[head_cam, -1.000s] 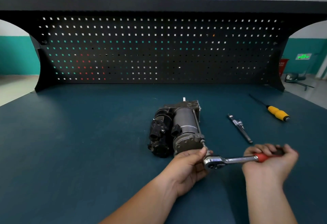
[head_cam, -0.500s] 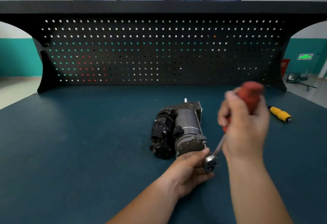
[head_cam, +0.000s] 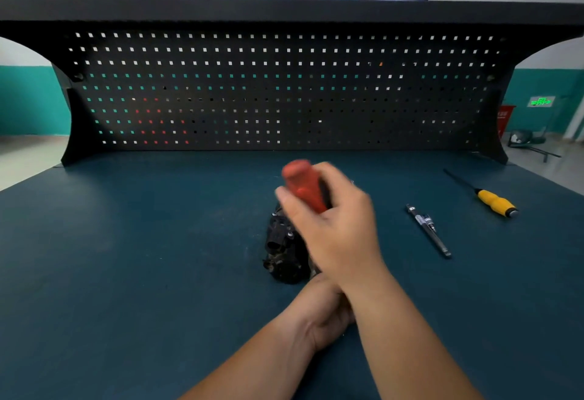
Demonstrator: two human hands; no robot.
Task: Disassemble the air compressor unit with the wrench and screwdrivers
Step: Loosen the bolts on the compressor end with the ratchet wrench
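**Wrench handle gripped over the compressor**

Nearest, left hand [head_cam: 319, 314] low on the worktop [head_cam: 142, 257], just before the compressor, its fingers hidden under the right forearm; cannot tell whether spread, curled or pinching. Crossing above it, right hand [head_cam: 335, 232], fingers wrapped round the red handle of the wrench [head_cam: 301, 187], handle tilted upward and blurred, wrench head out of sight. Beneath and behind that hand, compressor [head_cam: 282, 251] lying mid-worktop, only its black left side showing. Off to the right, well apart, slim metal bar [head_cam: 428, 230] lying flat. Farther right and back, yellow screwdriver [head_cam: 494, 202], dark shaft pointing toward the rear. At the far edge, black pegboard [head_cam: 284, 89] standing across the worktop.
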